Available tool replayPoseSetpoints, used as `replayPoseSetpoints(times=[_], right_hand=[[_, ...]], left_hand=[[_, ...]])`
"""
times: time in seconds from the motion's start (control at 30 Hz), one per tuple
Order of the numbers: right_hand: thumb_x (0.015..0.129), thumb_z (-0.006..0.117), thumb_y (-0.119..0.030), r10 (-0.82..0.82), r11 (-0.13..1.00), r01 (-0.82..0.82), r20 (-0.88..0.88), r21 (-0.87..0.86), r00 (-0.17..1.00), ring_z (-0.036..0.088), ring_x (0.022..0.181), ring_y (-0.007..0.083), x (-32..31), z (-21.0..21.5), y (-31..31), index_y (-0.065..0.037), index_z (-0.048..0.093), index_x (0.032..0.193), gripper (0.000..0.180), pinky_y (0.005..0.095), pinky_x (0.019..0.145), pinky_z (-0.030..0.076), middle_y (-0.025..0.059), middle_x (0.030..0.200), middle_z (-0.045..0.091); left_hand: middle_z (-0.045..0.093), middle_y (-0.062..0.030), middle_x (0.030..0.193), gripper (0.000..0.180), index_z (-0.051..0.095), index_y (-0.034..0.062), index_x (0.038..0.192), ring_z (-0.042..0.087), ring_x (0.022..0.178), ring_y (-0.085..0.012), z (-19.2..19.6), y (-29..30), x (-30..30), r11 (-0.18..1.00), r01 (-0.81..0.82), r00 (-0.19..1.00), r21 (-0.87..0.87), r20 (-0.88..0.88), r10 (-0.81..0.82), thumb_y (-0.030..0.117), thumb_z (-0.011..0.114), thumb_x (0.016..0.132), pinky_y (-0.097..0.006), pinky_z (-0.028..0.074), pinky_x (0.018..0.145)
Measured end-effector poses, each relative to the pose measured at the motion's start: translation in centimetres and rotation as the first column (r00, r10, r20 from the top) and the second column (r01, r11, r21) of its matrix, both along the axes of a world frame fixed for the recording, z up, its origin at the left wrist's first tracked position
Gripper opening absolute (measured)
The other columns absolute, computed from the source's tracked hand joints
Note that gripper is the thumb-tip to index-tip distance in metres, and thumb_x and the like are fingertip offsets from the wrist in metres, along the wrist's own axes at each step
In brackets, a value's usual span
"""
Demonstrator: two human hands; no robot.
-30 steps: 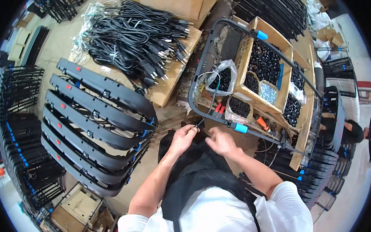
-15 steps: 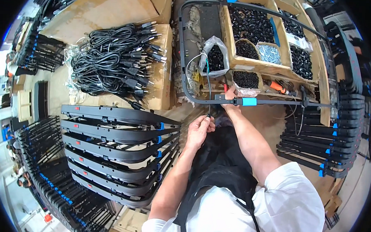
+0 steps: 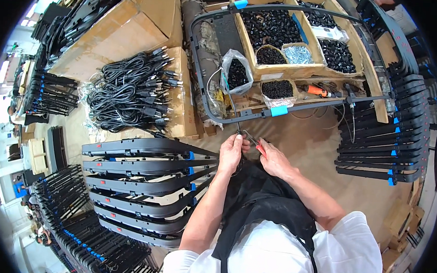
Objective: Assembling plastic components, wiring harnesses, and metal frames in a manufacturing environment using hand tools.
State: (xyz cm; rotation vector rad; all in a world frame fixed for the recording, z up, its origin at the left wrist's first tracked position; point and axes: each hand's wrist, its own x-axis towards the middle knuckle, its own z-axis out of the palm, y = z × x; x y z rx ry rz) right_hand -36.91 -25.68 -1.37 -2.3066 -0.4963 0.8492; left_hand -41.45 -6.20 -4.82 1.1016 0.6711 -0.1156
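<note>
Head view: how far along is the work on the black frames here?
Done, it seems: a fanned stack of black frames lies at the person's left, another stack at the right. In hand: the left hand and right hand meet at the near edge of one frame on the bench, the right hand holding a red-handled tool. Left: coiled black cables lie unused; how many frames remain cannot be told.

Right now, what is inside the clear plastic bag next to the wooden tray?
The clear plastic bag holds a heap of small black parts, bunched toward its lower half. What kind of parts they are is too small to tell, and anything beneath the heap is covered.
</note>
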Motion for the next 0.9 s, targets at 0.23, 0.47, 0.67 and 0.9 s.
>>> replayPoseSetpoints(times=[0.23,0.47,0.67,0.9], right_hand=[[0.094,0.06,-0.008,0.11,0.994,-0.109,-0.018,0.018,0.994,0.056,0.132,0.0483,0.7,2.2,0.0,0.005,0.028,0.164,0.078,0.0525,0.113,0.047,0.0321,0.142,0.055],[0.093,0.06,-0.008,0.213,0.976,-0.214,-0.043,-0.042,0.976,0.056,0.126,0.0491,1.9,4.7,0.5,0.004,0.023,0.166,0.083,0.056,0.108,0.048,0.0329,0.136,0.054],[0.085,0.07,-0.019,0.337,0.935,-0.321,0.1,-0.15,0.936,0.058,0.112,0.0464,2.1,6.1,0.6,-0.001,0.026,0.167,0.094,0.0535,0.1,0.05,0.0311,0.123,0.056],[0.082,0.076,-0.023,0.121,0.993,-0.121,0.19,-0.011,0.974,0.068,0.099,0.0514,1.0,4.8,1.1,-0.008,0.031,0.164,0.095,0.058,0.088,0.057,0.0317,0.112,0.06]], left_hand=[[0.072,-0.0075,0.093,0.03,0.067,-0.0001,0.112,0.065,0.079,-0.0158,0.8,-0.5,0.5,0.99,0.031,0.997,0.138,-0.072,-0.021,0.026,0.052,0.115,-0.033,0.055,0.076],[0.071,-0.0048,0.088,0.032,0.068,0.0,0.107,0.062,0.078,-0.0129,1.1,-1.5,0.7,0.928,0.047,0.994,0.37,-0.105,-0.008,0.025,0.05,0.116,-0.03,0.053,0.074],[0.07,-0.0019,0.09,0.032,0.07,0.0016,0.114,0.058,0.078,-0.0094,1.1,-1.5,0.7,0.799,0.081,0.993,0.596,-0.116,-0.014,0.025,0.049,0.117,-0.029,0.051,0.072],[0.072,-0.0035,0.115,0.029,0.064,0.0029,0.133,0.069,0.099,-0.0122,-1.5,-0.2,0.7,0.974,-0.006,0.998,0.225,0.061,-0.008,0.022,0.048,0.117,-0.033,0.059,0.092]])
